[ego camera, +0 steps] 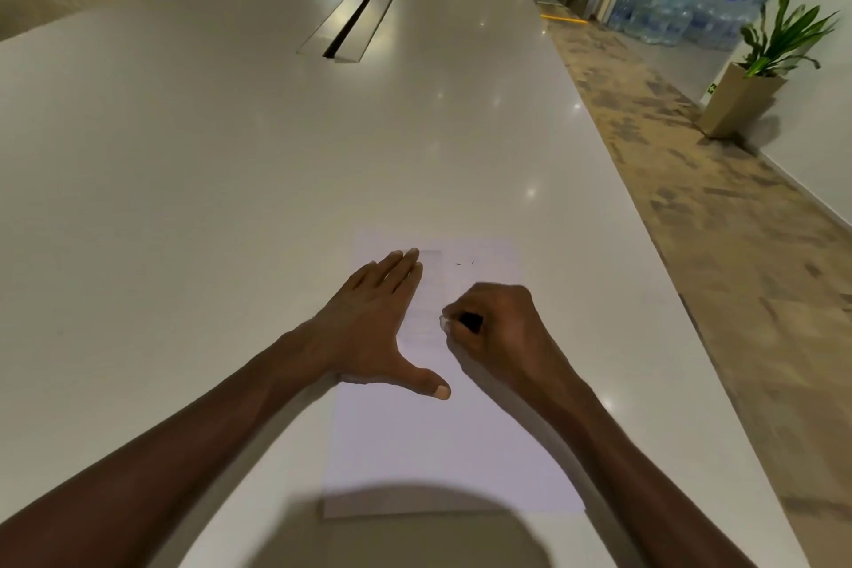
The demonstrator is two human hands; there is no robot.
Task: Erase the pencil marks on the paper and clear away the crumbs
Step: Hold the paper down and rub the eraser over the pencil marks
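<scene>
A white sheet of paper (442, 443) lies on the table in front of me. My left hand (373, 327) presses flat on its upper left part, fingers straight and thumb spread. To its right, my right hand (493, 327) is curled round a small dark eraser (470, 321), whose pale tip touches the paper. Faint grey pencil marks (428, 291) run down the strip between the two hands. A few dark crumbs (463, 263) lie near the paper's far edge.
The long white table (276, 152) stretches away, with a metal cable hatch (348, 25) in its middle. Its right edge borders a carpeted aisle. A potted plant (756, 74) and stacked water bottles (682, 0) stand at the far right.
</scene>
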